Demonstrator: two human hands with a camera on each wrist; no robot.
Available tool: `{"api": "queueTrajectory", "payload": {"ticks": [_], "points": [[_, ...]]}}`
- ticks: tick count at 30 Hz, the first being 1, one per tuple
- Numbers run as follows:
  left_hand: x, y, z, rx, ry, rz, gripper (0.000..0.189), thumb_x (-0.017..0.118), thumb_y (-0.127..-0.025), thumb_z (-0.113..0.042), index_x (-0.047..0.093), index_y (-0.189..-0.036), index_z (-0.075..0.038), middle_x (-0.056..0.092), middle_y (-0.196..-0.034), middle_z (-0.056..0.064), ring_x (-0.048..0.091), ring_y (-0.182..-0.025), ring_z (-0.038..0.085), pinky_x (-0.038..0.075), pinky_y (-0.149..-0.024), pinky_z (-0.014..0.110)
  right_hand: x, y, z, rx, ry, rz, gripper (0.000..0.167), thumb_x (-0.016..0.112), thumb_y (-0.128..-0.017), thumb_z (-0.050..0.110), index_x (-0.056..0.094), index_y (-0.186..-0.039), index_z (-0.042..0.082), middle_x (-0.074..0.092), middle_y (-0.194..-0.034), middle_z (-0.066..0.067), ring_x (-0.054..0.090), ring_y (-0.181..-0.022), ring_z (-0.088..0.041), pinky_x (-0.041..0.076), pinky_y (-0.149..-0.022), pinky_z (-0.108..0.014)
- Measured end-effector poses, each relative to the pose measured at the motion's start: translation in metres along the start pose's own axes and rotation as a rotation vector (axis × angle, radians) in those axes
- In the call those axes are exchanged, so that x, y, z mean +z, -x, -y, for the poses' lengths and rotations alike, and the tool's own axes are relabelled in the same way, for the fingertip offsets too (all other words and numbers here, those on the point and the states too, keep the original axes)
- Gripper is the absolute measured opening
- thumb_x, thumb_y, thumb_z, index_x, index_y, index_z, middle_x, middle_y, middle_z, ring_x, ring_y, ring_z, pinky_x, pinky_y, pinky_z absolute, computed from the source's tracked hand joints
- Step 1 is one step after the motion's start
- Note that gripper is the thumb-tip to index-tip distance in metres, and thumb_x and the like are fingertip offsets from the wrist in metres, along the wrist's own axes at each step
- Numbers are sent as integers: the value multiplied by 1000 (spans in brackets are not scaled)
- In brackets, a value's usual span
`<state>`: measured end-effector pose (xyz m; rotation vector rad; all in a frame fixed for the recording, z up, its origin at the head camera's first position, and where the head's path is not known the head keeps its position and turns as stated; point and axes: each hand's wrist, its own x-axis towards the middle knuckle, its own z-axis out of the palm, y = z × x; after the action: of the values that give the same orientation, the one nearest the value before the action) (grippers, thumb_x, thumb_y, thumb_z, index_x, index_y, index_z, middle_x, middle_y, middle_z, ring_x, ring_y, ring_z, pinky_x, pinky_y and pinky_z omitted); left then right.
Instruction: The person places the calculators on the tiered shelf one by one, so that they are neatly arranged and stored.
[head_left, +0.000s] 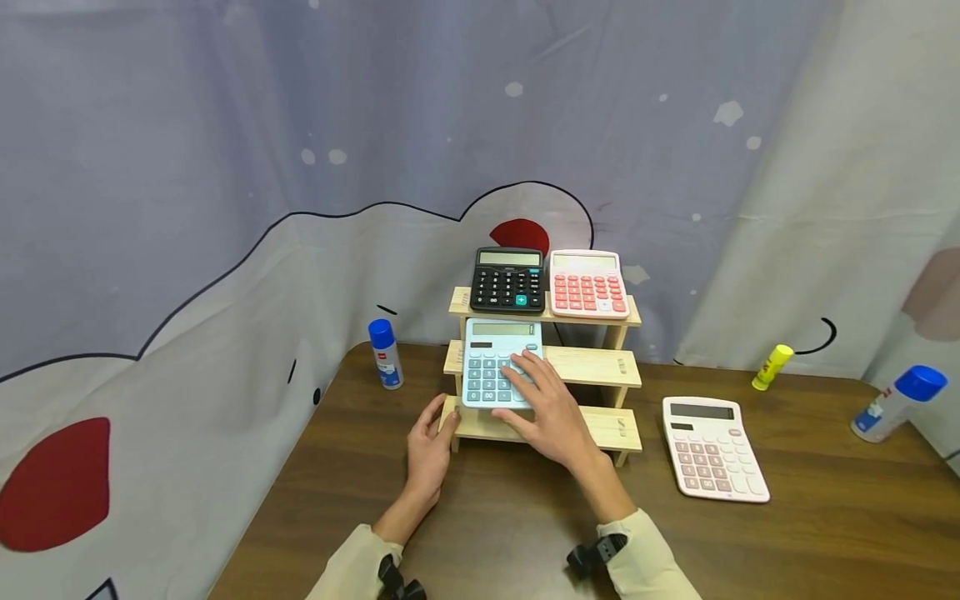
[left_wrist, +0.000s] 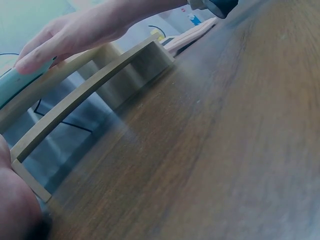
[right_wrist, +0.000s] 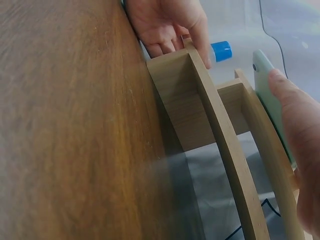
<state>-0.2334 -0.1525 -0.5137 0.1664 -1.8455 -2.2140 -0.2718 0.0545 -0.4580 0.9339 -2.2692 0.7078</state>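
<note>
A light blue calculator (head_left: 483, 375) leans on the middle step of a three-tier wooden stand (head_left: 592, 364), its display facing me. Fingers of my right hand (head_left: 551, 412) lie extended over its keys, with the thumb near its lower edge. In the right wrist view, a fingertip touches the face of the calculator (right_wrist: 270, 95). My left hand (head_left: 429, 454) grips the left end of the lowest step, and the right wrist view shows its thumb and fingers around that corner. On the top step stand a black calculator (head_left: 507, 281) and a pink-keyed white calculator (head_left: 588, 284), side by side.
A white calculator with pinkish keys (head_left: 714, 450) lies on the wooden table (head_left: 510, 533) right of the stand. Blue-capped bottles stand at left (head_left: 387, 354) and far right (head_left: 896, 404). A yellow tube (head_left: 772, 367) is near the back edge, before a curtain (head_left: 375, 100).
</note>
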Motion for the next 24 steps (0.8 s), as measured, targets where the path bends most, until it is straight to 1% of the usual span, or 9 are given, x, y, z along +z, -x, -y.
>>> {"api": "queueTrajectory", "payload": {"ticks": [5, 13, 20, 24], "points": [[0, 1, -1, 3, 0, -1, 52, 62, -99, -11, 44, -147, 1, 49, -146, 23, 50, -135, 31, 49, -89, 13, 2, 1, 3, 21, -1, -3, 64, 75, -86, 44, 58, -140, 13, 50, -149, -8, 37, -146, -28, 26, -121, -50], [3, 2, -1, 0, 6, -1, 54, 64, -98, -13, 44, -147, 2, 48, -147, 23, 50, -136, 31, 49, -90, 13, 4, 3, 11, 64, 30, -15, 64, 76, -86, 45, 59, -139, 12, 52, -147, -10, 39, -145, -30, 30, -119, -51], [2, 1, -1, 5, 3, -11, 54, 64, -98, -12, 45, -146, 2, 48, -147, 23, 50, -136, 31, 49, -90, 13, 4, 3, 12, 44, -3, -30, 62, 75, -88, 43, 59, -139, 11, 52, -147, -12, 38, -144, -33, 30, -117, -55], [2, 1, -1, 13, 1, -11, 54, 64, -98, -12, 45, -146, 2, 47, -148, 22, 49, -136, 31, 48, -90, 13, 1, 2, 10, 23, 3, -23, 62, 75, -88, 42, 59, -139, 12, 53, -147, -11, 39, -144, -31, 30, -118, -54]]}}
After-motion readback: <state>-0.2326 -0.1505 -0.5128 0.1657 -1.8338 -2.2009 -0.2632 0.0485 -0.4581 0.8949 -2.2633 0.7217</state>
